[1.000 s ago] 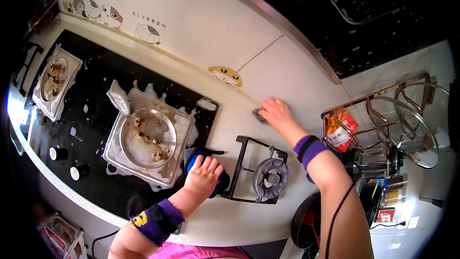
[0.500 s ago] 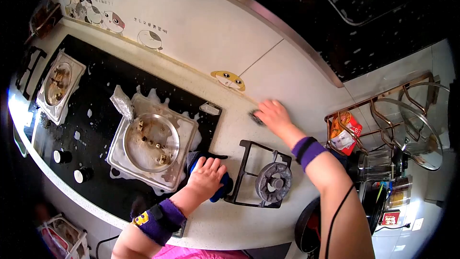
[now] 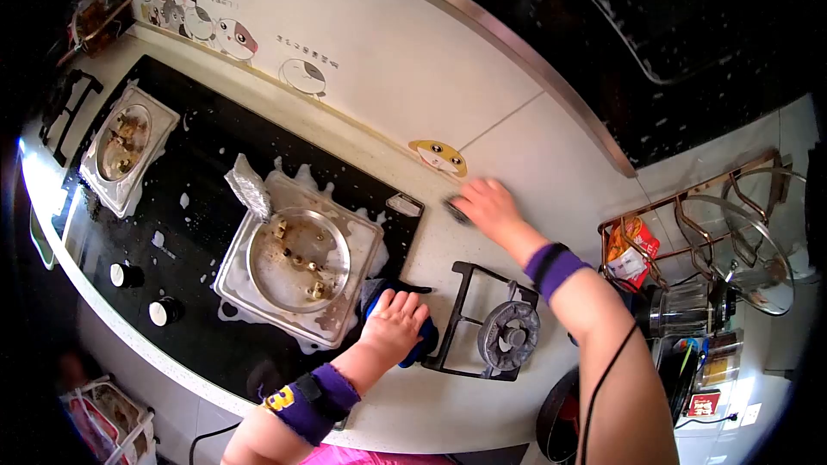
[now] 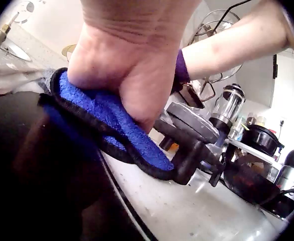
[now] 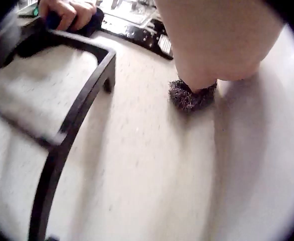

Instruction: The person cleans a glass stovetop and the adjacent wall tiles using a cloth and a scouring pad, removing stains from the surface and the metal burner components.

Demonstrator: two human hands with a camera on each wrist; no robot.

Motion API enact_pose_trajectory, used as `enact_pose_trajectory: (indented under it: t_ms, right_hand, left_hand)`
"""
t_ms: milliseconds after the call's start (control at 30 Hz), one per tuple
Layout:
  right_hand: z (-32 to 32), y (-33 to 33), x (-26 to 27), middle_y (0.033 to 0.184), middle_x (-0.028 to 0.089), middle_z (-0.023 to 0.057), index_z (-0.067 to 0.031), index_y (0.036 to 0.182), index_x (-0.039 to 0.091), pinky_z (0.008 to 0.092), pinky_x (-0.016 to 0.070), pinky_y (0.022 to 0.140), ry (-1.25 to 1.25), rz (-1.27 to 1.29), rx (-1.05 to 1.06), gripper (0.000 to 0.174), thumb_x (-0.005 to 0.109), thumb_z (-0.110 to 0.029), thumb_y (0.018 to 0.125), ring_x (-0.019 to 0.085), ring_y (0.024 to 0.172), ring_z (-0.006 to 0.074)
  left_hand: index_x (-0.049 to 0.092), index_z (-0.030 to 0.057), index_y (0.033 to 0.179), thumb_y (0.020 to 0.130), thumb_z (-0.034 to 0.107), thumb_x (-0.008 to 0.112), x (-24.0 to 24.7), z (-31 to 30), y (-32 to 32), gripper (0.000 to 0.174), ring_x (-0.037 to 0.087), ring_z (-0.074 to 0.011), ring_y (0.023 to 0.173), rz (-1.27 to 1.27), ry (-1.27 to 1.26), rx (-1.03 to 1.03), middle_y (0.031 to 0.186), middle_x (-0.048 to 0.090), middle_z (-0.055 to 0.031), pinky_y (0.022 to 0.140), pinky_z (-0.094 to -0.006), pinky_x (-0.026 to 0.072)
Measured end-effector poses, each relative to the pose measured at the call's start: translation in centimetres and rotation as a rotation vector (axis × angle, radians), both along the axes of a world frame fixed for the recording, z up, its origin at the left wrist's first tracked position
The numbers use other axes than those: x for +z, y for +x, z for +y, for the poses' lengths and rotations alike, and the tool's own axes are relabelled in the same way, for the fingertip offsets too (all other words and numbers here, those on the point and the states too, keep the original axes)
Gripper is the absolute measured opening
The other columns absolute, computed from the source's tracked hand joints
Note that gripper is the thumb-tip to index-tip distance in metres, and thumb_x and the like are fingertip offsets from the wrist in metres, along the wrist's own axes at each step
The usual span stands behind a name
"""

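Observation:
In the head view, my right hand [image 3: 489,209] holds a dark steel wool scrubber [image 3: 458,209] against the pale counter near the back wall. The right wrist view shows the steel wool [image 5: 191,97] under the fingers, on the counter by the wall. My left hand [image 3: 394,325] lies over a blue cloth [image 3: 419,349] with black edging at the stove's right edge, fingers bent over it. Up close, the left wrist view has the heel of the hand pressing into the cloth [image 4: 94,108].
A black pot support [image 3: 452,327] with a grey burner part [image 3: 510,337] lies right of the cloth. Soapy steel burner trays [image 3: 237,271] sit on the black glass stove [image 3: 194,207]. A wall rack [image 3: 680,198] with lids and a dark pan [image 3: 560,418] stand right.
My right hand has slid leftward along the counter's back with the steel wool, closer to the stove. The left hand has stayed on the cloth. The head view has shifted.

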State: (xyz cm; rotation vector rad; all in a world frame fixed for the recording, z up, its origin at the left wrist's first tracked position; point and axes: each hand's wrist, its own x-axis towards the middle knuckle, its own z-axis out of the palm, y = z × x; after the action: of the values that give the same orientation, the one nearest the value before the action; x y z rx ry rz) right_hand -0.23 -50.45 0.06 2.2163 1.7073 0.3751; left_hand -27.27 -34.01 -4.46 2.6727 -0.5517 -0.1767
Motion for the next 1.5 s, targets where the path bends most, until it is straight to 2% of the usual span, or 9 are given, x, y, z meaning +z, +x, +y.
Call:
enact_pose_trajectory:
  t_ms: [100, 133, 367, 600, 933, 1100, 1233, 1333, 1500]
  right_hand:
    - [-0.9, 0.0, 1.4, 0.101, 0.062, -0.0009, -0.0187, 0.087, 0.072, 0.0361, 0.0454, 0.086, -0.218, -0.002, -0.035, 0.012, 0.061, -0.018, 0.081, 0.056, 0.103, 0.0188]
    - [1.1, 0.1, 1.2, 0.099, 0.062, -0.0008, -0.0185, 0.085, 0.071, 0.0359, 0.0452, 0.086, -0.133, -0.033, 0.027, 0.011, 0.061, -0.018, 0.081, 0.056, 0.103, 0.0189]
    - [19.6, -0.2, -1.5, 0.098, 0.060, -0.0004, -0.0199, 0.094, 0.073, 0.0351, 0.0442, 0.084, 0.140, -0.018, 0.041, 0.021, 0.060, -0.013, 0.078, 0.055, 0.103, 0.0195]
    - [7.5, -0.5, -0.3, 0.105, 0.062, 0.0012, -0.0161, 0.095, 0.071, 0.0371, 0.0442, 0.086, -0.094, -0.003, -0.045, 0.016, 0.060, -0.016, 0.084, 0.055, 0.110, 0.0214]
    - [31.2, -0.2, -3.6, 0.096, 0.059, 0.0024, -0.0169, 0.094, 0.072, 0.0364, 0.0438, 0.086, 0.224, -0.024, 0.074, 0.017, 0.060, -0.015, 0.081, 0.055, 0.103, 0.0225]
    - [26.5, -0.6, -3.3, 0.097, 0.059, 0.0029, -0.0160, 0.100, 0.072, 0.0364, 0.0437, 0.084, 0.307, 0.008, 0.052, 0.022, 0.060, -0.015, 0.082, 0.055, 0.102, 0.0231]
    - [17.7, -1.8, -0.9, 0.099, 0.060, 0.0018, -0.0140, 0.103, 0.071, 0.0370, 0.0431, 0.089, 0.010, -0.016, -0.068, 0.023, 0.059, -0.015, 0.083, 0.056, 0.106, 0.0217]
    - [19.5, -1.2, -0.9, 0.097, 0.061, 0.0021, -0.0147, 0.098, 0.072, 0.0367, 0.0436, 0.088, -0.059, 0.039, -0.082, 0.021, 0.059, -0.015, 0.081, 0.056, 0.105, 0.0216]
    - [32.5, -0.1, -4.1, 0.094, 0.061, 0.0015, -0.0147, 0.086, 0.071, 0.0356, 0.0435, 0.086, 0.334, -0.022, 0.076, 0.013, 0.060, -0.016, 0.080, 0.056, 0.102, 0.0211]
  left_hand:
    - [0.057, 0.0111, 0.126, 0.087, 0.040, 0.067, 0.1, 0.1, -0.2, 0.050, 0.048, -0.0236, 0.119, 0.015, -0.022, -0.005, 0.122, 0.056, -0.0060, 0.108, -0.0411, 0.0306]
    - [0.059, 0.0116, 0.114, 0.080, 0.040, 0.074, -0.3, 0.2, -0.3, 0.047, 0.051, -0.0253, 0.110, -0.140, -0.067, 0.034, 0.109, 0.055, -0.0070, 0.100, -0.0407, 0.0359]
    - [0.059, 0.0104, 0.126, 0.082, 0.033, 0.073, 1.8, 3.0, -2.3, 0.051, 0.049, -0.0283, 0.124, -0.188, -0.307, 0.066, 0.122, 0.056, -0.0097, 0.112, -0.0435, 0.0345]
    - [0.061, 0.0134, 0.121, 0.082, 0.027, 0.074, 3.9, 9.2, -5.3, 0.044, 0.051, -0.0273, 0.123, -0.201, -0.338, 0.136, 0.123, 0.056, -0.0082, 0.107, -0.0440, 0.0391]
    - [0.061, 0.0139, 0.121, 0.080, 0.023, 0.075, 2.5, 14.0, -7.1, 0.044, 0.051, -0.0314, 0.123, -0.126, -0.317, 0.242, 0.127, 0.054, -0.0100, 0.106, -0.0461, 0.0402]
    - [0.061, 0.0141, 0.122, 0.079, 0.022, 0.075, 3.1, 16.4, -7.4, 0.046, 0.051, -0.0323, 0.123, -0.127, -0.311, 0.255, 0.128, 0.054, -0.0103, 0.106, -0.0466, 0.0399]
    - [0.062, 0.0135, 0.122, 0.078, 0.021, 0.076, 3.0, 18.4, -8.0, 0.047, 0.050, -0.0330, 0.123, -0.124, -0.345, 0.261, 0.128, 0.054, -0.0111, 0.107, -0.0471, 0.0396]
    - [0.063, 0.0129, 0.121, 0.078, 0.021, 0.076, 2.9, 19.3, -8.3, 0.045, 0.050, -0.0332, 0.123, -0.111, -0.383, 0.244, 0.127, 0.054, -0.0117, 0.107, -0.0471, 0.0399]
    - [0.064, 0.0110, 0.116, 0.080, 0.022, 0.073, 2.7, 19.9, -8.3, 0.039, 0.051, -0.0326, 0.122, -0.085, -0.408, 0.222, 0.125, 0.055, -0.0125, 0.106, -0.0471, 0.0400]
